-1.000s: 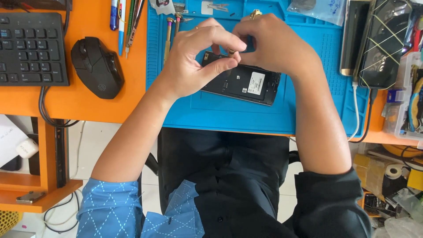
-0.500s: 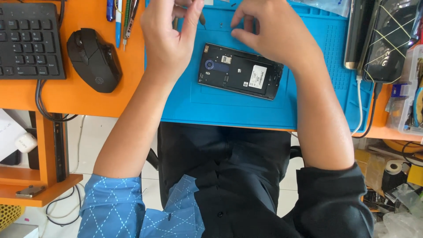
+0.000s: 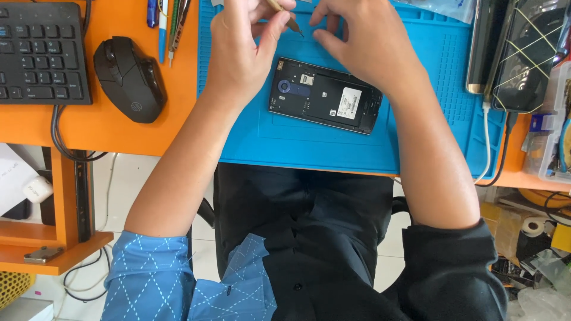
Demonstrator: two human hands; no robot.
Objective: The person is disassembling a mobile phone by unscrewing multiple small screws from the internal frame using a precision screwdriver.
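Observation:
A black phone (image 3: 324,95) with its back cover off lies flat on the blue work mat (image 3: 297,145), label side up. Both my hands hover just beyond its far edge. My left hand (image 3: 241,50) pinches a thin screwdriver (image 3: 291,22) with a tan handle, its dark tip pointing down at the mat. My right hand (image 3: 366,50) has its fingertips bunched right beside that tip. I cannot tell whether those fingers hold anything small. Neither hand touches the phone.
A black mouse (image 3: 128,77) and black keyboard (image 3: 35,53) sit on the orange desk (image 3: 119,134) at the left, with pens (image 3: 165,27) beside the mat. Two dark phones (image 3: 526,53) and a white cable (image 3: 488,142) lie at the right, next to a plastic parts box (image 3: 556,125).
My hands lifted off the phone and moved to the far side of the mat. The phone lies uncovered. The left hand holds the screwdriver near the right fingertips.

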